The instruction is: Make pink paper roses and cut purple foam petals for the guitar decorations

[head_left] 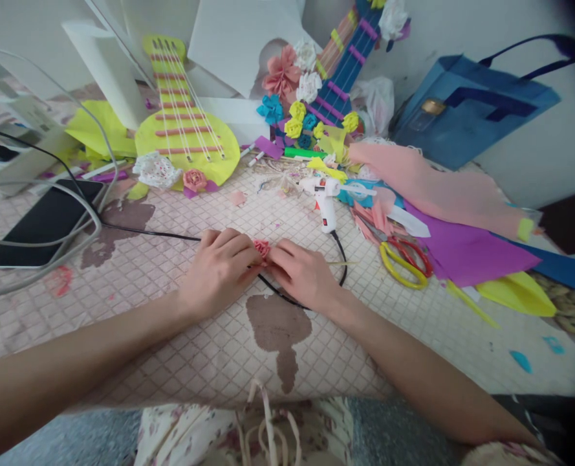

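Between my two hands is a small pink paper flower [262, 248], low over the tiled-pattern tabletop [209, 362]. My left hand [224, 265] pinches it from the left with curled fingers. From the right, my right hand [304, 272] grips its other side, thumb and fingers pressed together. The fingers cover the flower's lower part. A black cord [280, 294] runs beneath both hands to a white glue gun [326, 204], which lies just beyond my right hand.
Red-and-yellow-handled scissors [403, 264] lie right, beside purple paper [466, 246] and pink paper [437, 188]. A yellow paper guitar [185, 139] and a blue one [338, 90] decorated with flowers stand at the back. A black tablet [39, 223] and loose cables are left; a blue bag [471, 116] is back right.
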{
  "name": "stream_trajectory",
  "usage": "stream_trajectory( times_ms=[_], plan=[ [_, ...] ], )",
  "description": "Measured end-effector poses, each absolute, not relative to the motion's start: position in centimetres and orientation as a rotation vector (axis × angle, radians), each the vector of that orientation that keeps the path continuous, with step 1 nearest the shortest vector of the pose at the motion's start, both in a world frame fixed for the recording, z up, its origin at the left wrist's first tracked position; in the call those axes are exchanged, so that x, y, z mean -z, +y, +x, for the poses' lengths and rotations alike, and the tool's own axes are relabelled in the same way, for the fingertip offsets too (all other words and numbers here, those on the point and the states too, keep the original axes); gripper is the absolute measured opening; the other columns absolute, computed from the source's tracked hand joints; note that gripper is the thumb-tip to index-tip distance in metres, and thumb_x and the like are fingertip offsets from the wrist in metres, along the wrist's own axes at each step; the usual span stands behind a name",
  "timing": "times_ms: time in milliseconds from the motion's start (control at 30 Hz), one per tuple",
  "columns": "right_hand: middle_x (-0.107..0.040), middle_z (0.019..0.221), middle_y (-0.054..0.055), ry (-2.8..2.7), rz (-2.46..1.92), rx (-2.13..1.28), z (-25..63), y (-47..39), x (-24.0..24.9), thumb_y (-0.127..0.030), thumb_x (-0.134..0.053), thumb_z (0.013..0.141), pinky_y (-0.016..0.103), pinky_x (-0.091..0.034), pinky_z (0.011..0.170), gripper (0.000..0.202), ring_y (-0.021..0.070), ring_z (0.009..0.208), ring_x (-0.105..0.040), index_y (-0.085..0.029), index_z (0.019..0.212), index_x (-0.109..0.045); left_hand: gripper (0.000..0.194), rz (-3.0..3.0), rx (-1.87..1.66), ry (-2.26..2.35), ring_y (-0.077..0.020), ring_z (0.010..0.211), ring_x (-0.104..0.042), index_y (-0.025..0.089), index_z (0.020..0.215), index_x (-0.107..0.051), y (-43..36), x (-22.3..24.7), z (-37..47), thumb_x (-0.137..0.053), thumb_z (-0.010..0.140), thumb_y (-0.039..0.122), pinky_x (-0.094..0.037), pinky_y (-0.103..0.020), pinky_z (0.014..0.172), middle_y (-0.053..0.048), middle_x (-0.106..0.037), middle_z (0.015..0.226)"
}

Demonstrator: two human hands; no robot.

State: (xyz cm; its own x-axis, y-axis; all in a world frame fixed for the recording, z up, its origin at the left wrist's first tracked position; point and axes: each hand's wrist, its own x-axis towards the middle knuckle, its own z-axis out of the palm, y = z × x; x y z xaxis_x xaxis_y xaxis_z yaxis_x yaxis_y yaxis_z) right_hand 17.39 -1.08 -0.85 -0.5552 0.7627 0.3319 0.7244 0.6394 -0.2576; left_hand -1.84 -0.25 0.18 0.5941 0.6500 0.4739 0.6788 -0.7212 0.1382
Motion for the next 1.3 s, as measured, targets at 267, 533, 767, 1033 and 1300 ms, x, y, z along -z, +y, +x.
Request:
stream_trajectory(
  times_ms=[267, 533, 767, 1033, 1300],
  plan=[
    [-0.061, 0.092, 0.004, -2.422, -1.184, -0.203, 17.56, -1.05, 0.91, -0.028, -0.046, 0.095, 0.026, -0.039, 0.059, 0.014, 0.0156, 0.080, -0.057, -0.018, 0.095, -0.057, 0.008, -2.751, 0.826, -1.133, -0.0214, 0.084, -0.055, 0.018, 0.088, -0.062, -0.22, -0.15, -1.77, -0.058, 0.089, 0.025, -0.038, -0.036, 0.071, -0.004, -0.065, 0.088],
    [-0.061, 0.092, 0.004, -2.409, -1.189, -0.256, 17.57, -1.07, 0.82, -0.028, -0.049, 0.094, 0.026, -0.040, 0.062, 0.012, 0.0161, 0.082, -0.058, -0.018, 0.095, -0.056, 0.009, -2.725, 0.846, -0.945, -0.0197, 0.086, -0.056, 0.021, 0.087, -0.062, -0.20, -0.34, -1.91, -0.055, 0.089, 0.017, -0.036, -0.037, 0.073, -0.002, -0.069, 0.092],
    [-0.061, 0.093, 0.003, -2.418, -1.190, -0.246, 17.49, -1.06, 0.87, -0.030, -0.049, 0.095, 0.026, -0.040, 0.061, 0.014, 0.0155, 0.083, -0.059, -0.018, 0.097, -0.056, 0.010, -2.674, 0.837, -0.917, -0.0198, 0.086, -0.056, 0.022, 0.086, -0.065, -0.26, -0.42, -2.05, -0.056, 0.090, 0.019, -0.035, -0.037, 0.072, -0.001, -0.069, 0.087],
    [-0.062, 0.101, 0.004, -2.427, -1.124, -0.136, 17.32, -1.18, 0.82, -0.028, -0.044, 0.097, 0.026, -0.040, 0.059, 0.017, 0.0139, 0.082, -0.058, -0.019, 0.103, -0.058, 0.011, -2.689, 0.770, -0.927, -0.0210, 0.087, -0.056, 0.019, 0.087, -0.064, -0.23, -0.38, -1.93, -0.054, 0.091, 0.020, -0.037, -0.038, 0.072, -0.003, -0.067, 0.085],
    [-0.062, 0.094, 0.003, -2.460, -1.122, -0.091, 17.22, -1.19, 0.93, -0.025, -0.043, 0.097, 0.026, -0.040, 0.061, 0.019, 0.0136, 0.078, -0.057, -0.018, 0.093, -0.060, 0.013, -2.719, 0.690, -0.955, -0.0227, 0.088, -0.056, 0.018, 0.083, -0.062, -0.36, -0.48, -1.88, -0.052, 0.091, 0.020, -0.038, -0.040, 0.075, -0.004, -0.067, 0.085]
  ],
)
